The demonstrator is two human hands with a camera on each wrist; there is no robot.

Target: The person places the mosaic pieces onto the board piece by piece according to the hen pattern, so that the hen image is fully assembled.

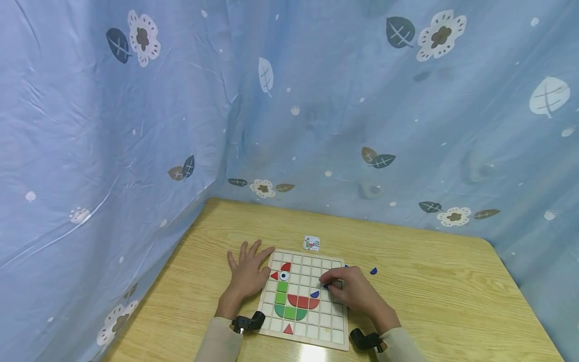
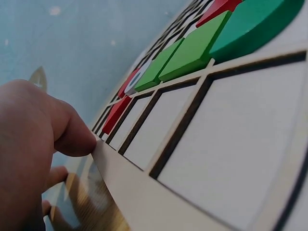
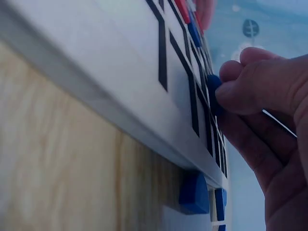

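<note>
A wooden grid board (image 1: 327, 342) lies on the table, with flat coloured pieces in a bird shape. My left hand (image 1: 246, 276) rests at its left edge with fingers spread; in the left wrist view the thumb (image 2: 77, 137) touches the frame. Over the board's right side, my right hand (image 1: 355, 289) pinches a small blue piece (image 3: 213, 94) between thumb and fingers. Left of that hand, a blue half-round piece (image 1: 314, 294) sits above the red row (image 1: 303, 302). Green squares (image 1: 281, 298) form the neck below a white eye piece (image 1: 284, 276). A red triangle (image 1: 288, 329) lies near the bottom.
Behind the board lies a small picture card (image 1: 311, 243) with a similar bird pattern. Another blue half-round piece (image 1: 373, 271) is on the table to the right, and a blue piece (image 3: 195, 192) sits against the board's edge. A blue flowered curtain (image 1: 316, 125) hangs behind the table.
</note>
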